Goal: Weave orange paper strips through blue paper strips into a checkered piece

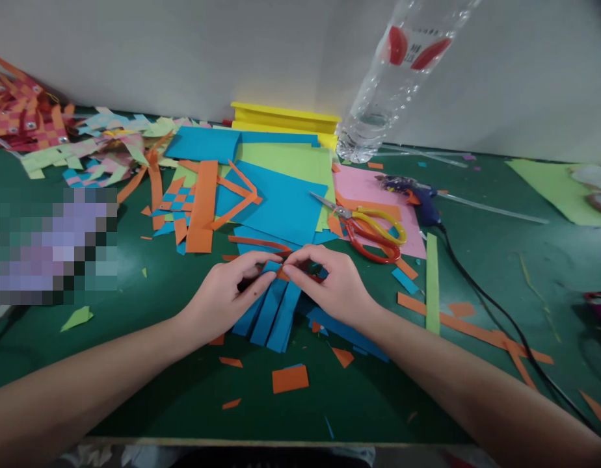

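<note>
Near the middle of the table, my left hand (pixel 229 286) is closed on blue paper strips (pixel 268 315) that hang down fanned toward me. Its thumb and index finger pinch their upper end. Opposite it, my right hand (pixel 330 279) pinches at the same spot, its fingertips almost touching the left ones. A bit of orange paper shows between the fingertips, and a curved orange strip (pixel 261 244) extends just behind them. The fingers partly hide how the strips join. Scissors (pixel 347 213) with red and yellow handles lie beyond my right hand.
A glue gun (pixel 425 205) with a black cord lies right, near a leaning plastic bottle (pixel 393 84). Blue sheets (pixel 281 201) and a pink sheet (pixel 352 182) lie behind my hands. Woven paper pieces (pixel 110 143) pile up at left, near a blurred-out object (pixel 47 247). Scraps are scattered about.
</note>
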A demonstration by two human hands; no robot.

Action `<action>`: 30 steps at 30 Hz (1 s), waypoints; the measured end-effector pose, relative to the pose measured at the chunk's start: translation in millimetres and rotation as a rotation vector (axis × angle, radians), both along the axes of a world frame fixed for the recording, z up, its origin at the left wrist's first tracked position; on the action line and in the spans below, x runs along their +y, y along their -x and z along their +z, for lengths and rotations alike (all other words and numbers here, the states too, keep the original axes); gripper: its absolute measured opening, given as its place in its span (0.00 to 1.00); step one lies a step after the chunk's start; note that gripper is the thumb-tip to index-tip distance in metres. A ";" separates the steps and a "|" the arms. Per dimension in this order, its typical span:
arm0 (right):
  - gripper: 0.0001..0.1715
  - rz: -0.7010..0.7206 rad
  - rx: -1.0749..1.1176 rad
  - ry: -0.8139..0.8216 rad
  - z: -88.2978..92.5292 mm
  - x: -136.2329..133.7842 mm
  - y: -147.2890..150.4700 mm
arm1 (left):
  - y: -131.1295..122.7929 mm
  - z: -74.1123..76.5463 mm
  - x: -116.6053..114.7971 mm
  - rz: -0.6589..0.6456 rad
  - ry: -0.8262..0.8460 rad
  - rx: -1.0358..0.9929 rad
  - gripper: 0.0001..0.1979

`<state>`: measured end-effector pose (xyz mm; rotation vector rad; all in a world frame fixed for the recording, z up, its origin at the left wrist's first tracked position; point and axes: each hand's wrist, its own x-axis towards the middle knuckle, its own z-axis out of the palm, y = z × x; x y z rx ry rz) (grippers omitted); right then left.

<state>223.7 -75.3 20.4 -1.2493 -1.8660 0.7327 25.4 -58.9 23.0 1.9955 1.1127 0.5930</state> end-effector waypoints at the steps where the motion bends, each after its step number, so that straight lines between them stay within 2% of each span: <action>1: 0.05 -0.003 0.007 0.015 0.0 0.0 -0.1 | 0.2 0.3 -0.4 0.001 -0.006 0.001 0.14; 8: 0.05 0.010 0.034 0.044 0.8 0.8 -0.1 | 0.9 0.6 -1.3 -0.029 -0.046 -0.034 0.10; 17: 0.05 0.014 0.036 0.050 0.2 0.2 0.2 | -0.3 -2.1 -1.6 -0.019 -0.095 -0.063 0.09; 22: 0.05 0.025 -0.001 0.045 -0.8 -0.4 -0.4 | -0.7 -2.5 -1.6 -0.055 -0.120 -0.031 0.09; 30: 0.12 0.101 -0.073 -0.080 -1.2 1.4 -0.7 | -0.1 -5.6 -2.3 -0.104 -0.155 -0.029 0.11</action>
